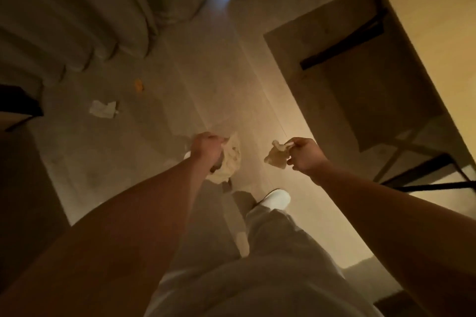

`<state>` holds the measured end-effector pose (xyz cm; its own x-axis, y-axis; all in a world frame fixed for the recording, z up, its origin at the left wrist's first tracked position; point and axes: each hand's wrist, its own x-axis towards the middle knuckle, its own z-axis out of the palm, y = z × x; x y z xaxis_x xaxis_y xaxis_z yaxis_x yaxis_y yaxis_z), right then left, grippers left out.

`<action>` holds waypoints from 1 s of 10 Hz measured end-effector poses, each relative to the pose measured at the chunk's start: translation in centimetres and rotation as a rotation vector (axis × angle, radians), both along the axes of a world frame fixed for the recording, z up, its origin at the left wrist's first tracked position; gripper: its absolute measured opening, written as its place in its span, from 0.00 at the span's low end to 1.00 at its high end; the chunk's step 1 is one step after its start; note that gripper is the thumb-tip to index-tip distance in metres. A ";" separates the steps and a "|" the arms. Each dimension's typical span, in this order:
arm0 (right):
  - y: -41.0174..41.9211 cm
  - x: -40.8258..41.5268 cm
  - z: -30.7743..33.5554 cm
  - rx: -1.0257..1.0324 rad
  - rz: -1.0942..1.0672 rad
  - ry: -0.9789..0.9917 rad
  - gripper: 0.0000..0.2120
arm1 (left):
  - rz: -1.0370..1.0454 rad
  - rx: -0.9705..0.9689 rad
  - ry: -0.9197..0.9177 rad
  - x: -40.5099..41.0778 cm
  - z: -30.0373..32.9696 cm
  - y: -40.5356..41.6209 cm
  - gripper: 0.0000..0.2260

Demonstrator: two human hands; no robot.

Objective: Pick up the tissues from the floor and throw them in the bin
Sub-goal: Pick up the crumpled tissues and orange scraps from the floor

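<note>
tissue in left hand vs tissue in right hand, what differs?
Size: the left-hand tissue wad is the bigger bundle; the right-hand tissue is a smaller scrap.
Grip: the left hand is closed in a fist around its wad; the right hand pinches its piece by one edge, so that it dangles.
Shared: both are crumpled, pale and held off the floor.

left grip (206, 148): fisted, arm extended | right grip (305, 153): pinching, arm extended
</note>
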<state>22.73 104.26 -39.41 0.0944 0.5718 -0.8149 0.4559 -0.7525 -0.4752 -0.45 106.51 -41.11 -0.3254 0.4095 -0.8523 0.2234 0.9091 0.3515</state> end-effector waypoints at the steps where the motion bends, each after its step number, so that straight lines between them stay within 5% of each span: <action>1: 2.5 -5.1 2.2 0.036 0.024 0.012 0.14 | 0.146 0.060 -0.039 -4.7 2.7 0.1 0.10; 4: 8.1 -25.6 6.3 0.002 0.101 0.069 0.12 | 0.662 0.055 -0.107 -25.7 6.9 -1.7 0.09; 7: 15.0 -43.0 7.3 -0.024 0.359 0.058 0.10 | 0.783 0.167 -0.060 -41.2 6.9 -0.5 0.12; 10: 24.4 -54.2 1.8 -0.078 0.531 0.019 0.06 | 0.954 0.131 -0.015 -49.4 2.6 5.1 0.11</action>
